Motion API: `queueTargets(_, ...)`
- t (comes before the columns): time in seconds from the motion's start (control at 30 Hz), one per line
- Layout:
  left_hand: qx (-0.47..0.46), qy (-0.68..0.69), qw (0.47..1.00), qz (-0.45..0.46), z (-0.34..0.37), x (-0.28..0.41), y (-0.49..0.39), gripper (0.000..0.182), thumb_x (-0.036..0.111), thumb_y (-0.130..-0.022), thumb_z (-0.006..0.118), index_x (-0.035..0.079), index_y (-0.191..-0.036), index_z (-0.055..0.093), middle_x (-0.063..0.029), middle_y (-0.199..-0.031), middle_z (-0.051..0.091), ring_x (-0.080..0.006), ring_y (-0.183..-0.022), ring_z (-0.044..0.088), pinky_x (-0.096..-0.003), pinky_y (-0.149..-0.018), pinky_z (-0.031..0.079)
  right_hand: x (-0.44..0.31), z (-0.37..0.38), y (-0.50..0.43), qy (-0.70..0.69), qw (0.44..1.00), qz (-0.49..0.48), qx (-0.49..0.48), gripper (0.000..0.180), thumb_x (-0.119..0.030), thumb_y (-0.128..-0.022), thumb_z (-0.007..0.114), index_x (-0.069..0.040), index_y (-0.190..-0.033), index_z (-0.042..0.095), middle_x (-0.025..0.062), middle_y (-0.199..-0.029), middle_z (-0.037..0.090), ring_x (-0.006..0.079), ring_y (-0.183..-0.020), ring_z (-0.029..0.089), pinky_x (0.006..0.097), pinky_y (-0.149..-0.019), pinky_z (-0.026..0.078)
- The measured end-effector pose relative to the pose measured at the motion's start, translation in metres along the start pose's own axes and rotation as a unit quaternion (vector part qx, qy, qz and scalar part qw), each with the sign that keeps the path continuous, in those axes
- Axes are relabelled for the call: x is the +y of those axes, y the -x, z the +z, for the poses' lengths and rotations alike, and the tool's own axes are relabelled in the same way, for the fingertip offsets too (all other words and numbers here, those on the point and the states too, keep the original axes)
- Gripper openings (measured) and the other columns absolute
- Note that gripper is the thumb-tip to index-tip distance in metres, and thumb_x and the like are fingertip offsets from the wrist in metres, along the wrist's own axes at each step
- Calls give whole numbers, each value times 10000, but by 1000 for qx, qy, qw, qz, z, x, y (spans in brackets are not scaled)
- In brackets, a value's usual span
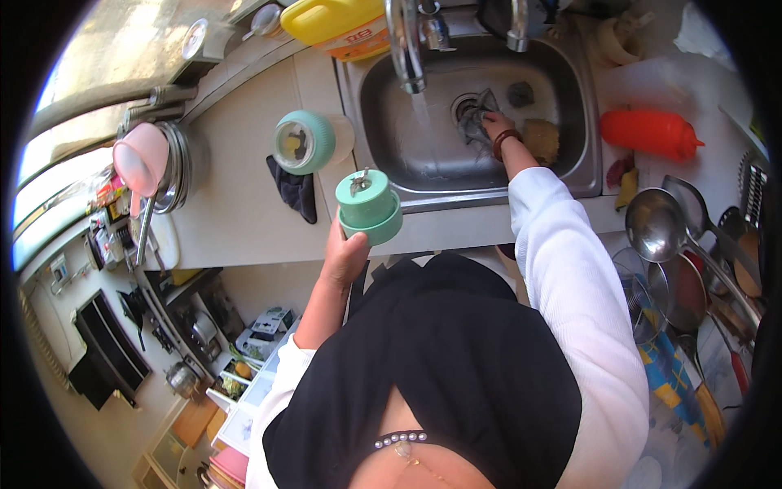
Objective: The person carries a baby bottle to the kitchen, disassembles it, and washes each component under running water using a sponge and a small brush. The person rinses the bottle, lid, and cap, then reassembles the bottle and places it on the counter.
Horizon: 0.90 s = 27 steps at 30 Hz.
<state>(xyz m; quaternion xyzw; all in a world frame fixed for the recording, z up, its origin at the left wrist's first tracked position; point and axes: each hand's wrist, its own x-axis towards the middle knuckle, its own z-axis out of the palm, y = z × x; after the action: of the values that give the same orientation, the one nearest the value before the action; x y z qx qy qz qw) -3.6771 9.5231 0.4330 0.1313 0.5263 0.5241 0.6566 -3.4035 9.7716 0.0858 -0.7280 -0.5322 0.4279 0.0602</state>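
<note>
My left hand (348,250) grips the mint-green blender base (369,211), its metal blades facing up, above the counter's front edge. Inside the stainless steel sink (421,153), my right hand (498,125) is closed on a wet grey cloth (473,125) beside the drain. A thin stream of water runs from the chrome faucet (408,55) to the left of that hand. On the counter left of the sink stands a clear blender cup (303,142) with a mint-green collar. A black cloth (294,192) lies partly behind it.
A brown sponge (541,140) and a dark scouring pad (520,94) lie in the sink. At right are a red squeeze bottle (650,134) and a steel ladle (657,225) among utensils. A yellow jug (339,27) stands behind; a pink dipper (142,159) rests on stacked metal basins at left.
</note>
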Motion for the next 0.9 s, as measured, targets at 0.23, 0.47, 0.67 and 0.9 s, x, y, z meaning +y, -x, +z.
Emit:
queueTargets(0.23, -55, -5, 998, -12, -4, 19, -11, 1064, 446, -671, 878, 15, -1478, 333, -105, -1392, 504, -228, -1285, 516, -395, -1102, 398, -11, -41, 43, -353, 934, -10, -48, 191, -88, -910, 697, -47, -1094, 669, 24, -1044, 655, 105, -905, 603, 219, -781, 471)
queueTargets(0.47, -87, -62, 994, 22, -4, 30, -31, 1075, 438, -625, 907, 7, -1453, 373, -84, -1325, 548, -178, -1233, 540, -338, -1077, 408, -103, -129, 203, -384, 909, -162, -28, 339, -40, -893, 693, -51, -1203, 555, 25, -998, 629, 91, -907, 592, 240, -810, 492)
queueTargets(0.67, -158, -18, 987, -1, 2, 22, -48, 1073, 434, -639, 899, 26, -1468, 353, -90, -1343, 530, -192, -1233, 549, -364, -1065, 440, -141, -141, 275, -495, 853, -154, -66, 352, -21, -908, 689, -65, -1221, 534, 16, -1012, 655, 73, -910, 590, 211, -793, 480)
queueTargets(0.9, -222, -6, 975, -12, 5, 29, -57, 1061, 426, -656, 890, 35, -1476, 342, -97, -1367, 519, -204, -1275, 523, -386, -1092, 414, -176, -143, 337, -496, 849, -159, -89, 352, -31, -903, 685, -90, -1205, 514, 69, -1111, 645, 87, -961, 580, 210, -815, 479)
